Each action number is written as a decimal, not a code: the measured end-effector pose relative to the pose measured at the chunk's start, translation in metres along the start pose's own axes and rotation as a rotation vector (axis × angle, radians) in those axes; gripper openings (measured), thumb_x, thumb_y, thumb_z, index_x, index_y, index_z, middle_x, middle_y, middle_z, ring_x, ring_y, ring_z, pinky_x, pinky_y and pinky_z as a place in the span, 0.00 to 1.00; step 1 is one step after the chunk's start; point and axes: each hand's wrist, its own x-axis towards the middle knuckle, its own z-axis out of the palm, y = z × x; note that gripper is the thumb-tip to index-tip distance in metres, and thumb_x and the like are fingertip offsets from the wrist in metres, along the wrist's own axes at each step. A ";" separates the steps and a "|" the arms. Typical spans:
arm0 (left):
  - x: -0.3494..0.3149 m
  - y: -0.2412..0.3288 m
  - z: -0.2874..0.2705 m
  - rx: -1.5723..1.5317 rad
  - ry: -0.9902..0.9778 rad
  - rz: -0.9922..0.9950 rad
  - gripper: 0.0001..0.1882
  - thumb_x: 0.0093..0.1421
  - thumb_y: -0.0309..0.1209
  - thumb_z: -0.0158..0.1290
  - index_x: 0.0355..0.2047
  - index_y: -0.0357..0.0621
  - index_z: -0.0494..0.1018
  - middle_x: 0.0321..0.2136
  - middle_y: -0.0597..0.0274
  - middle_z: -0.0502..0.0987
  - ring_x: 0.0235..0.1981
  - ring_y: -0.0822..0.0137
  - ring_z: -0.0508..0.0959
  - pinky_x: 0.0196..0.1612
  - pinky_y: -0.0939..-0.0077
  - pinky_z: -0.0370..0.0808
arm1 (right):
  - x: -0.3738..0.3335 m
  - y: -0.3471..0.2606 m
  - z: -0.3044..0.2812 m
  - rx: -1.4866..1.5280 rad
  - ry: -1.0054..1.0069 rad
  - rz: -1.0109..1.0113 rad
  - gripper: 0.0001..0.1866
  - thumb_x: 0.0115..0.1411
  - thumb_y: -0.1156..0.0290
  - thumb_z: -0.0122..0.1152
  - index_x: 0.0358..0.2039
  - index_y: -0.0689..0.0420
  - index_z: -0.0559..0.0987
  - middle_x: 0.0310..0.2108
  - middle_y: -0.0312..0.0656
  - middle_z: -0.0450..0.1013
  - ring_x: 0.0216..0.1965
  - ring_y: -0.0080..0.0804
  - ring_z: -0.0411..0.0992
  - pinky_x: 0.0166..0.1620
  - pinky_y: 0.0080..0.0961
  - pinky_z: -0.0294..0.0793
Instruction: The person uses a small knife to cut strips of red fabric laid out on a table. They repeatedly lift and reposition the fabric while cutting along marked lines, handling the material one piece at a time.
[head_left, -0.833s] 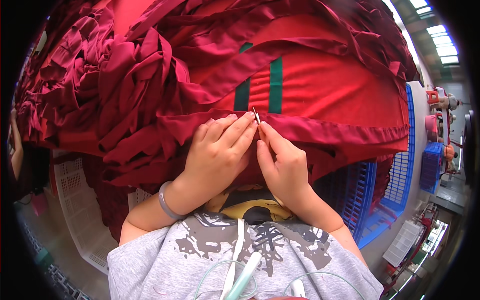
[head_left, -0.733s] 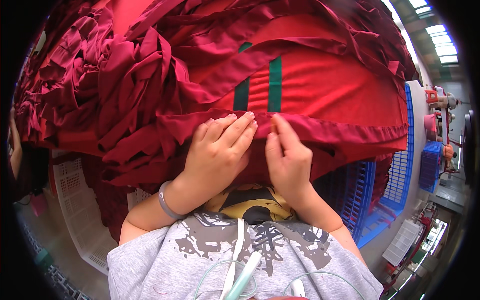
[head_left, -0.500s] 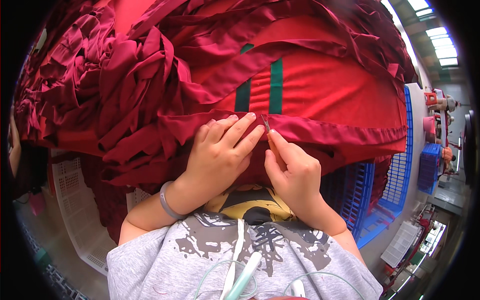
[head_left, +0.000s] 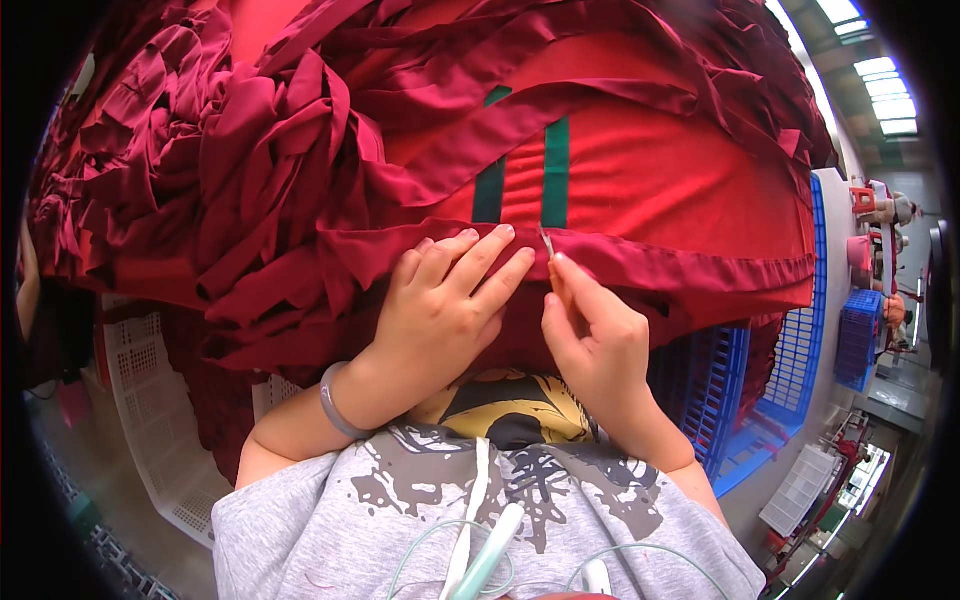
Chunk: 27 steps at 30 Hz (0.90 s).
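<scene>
A long dark-red satin strip (head_left: pixel 640 262) runs crosswise over the bright red cloth (head_left: pixel 640 170) in front of me. My left hand (head_left: pixel 435 305) lies flat on the strip with its fingers spread, pressing it down. Just right of those fingertips, my right hand (head_left: pixel 605 350) grips a seam ripper (head_left: pixel 552 268) with an orange handle. Its thin metal tip points away from me and meets the strip's far edge. Two dark green bands (head_left: pixel 555 180) cross the red cloth beyond the tip.
Loose dark-red strips (head_left: pixel 270 140) are heaped on the left and along the far side. A white perforated crate (head_left: pixel 150 400) stands below at left, blue crates (head_left: pixel 800 350) at right. Thin cords (head_left: pixel 480 480) hang over my grey shirt.
My right hand has moved slightly to the right with the seam ripper, its tip now farther from my left fingertips. My left hand has barely moved.
</scene>
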 end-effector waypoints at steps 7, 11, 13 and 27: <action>-0.001 -0.001 0.002 0.014 0.003 0.012 0.27 0.49 0.32 0.59 0.53 0.58 0.75 0.57 0.67 0.70 0.52 0.62 0.70 0.52 0.63 0.66 | 0.001 -0.007 -0.002 -0.226 -0.098 -0.059 0.17 0.55 0.73 0.61 0.45 0.62 0.80 0.21 0.41 0.74 0.19 0.35 0.74 0.23 0.29 0.72; 0.001 0.000 -0.001 0.012 -0.003 0.020 0.27 0.49 0.32 0.59 0.52 0.58 0.75 0.57 0.67 0.70 0.52 0.62 0.70 0.53 0.63 0.66 | 0.010 0.002 0.006 -0.086 0.070 -0.068 0.17 0.59 0.75 0.59 0.49 0.66 0.76 0.28 0.49 0.77 0.25 0.40 0.78 0.28 0.31 0.76; 0.001 0.001 -0.003 0.011 -0.020 0.019 0.27 0.49 0.32 0.59 0.53 0.58 0.75 0.57 0.68 0.70 0.52 0.62 0.70 0.53 0.64 0.66 | 0.018 0.011 0.010 0.027 0.300 -0.112 0.18 0.62 0.76 0.57 0.52 0.67 0.74 0.31 0.53 0.78 0.28 0.43 0.79 0.30 0.31 0.77; -0.032 -0.042 -0.068 0.090 0.449 -0.126 0.06 0.48 0.26 0.48 0.23 0.41 0.74 0.21 0.58 0.74 0.25 0.61 0.71 0.36 0.65 0.65 | 0.041 0.019 -0.033 0.247 0.120 0.239 0.04 0.59 0.77 0.61 0.31 0.62 0.75 0.18 0.29 0.64 0.22 0.10 0.58 0.24 0.15 0.57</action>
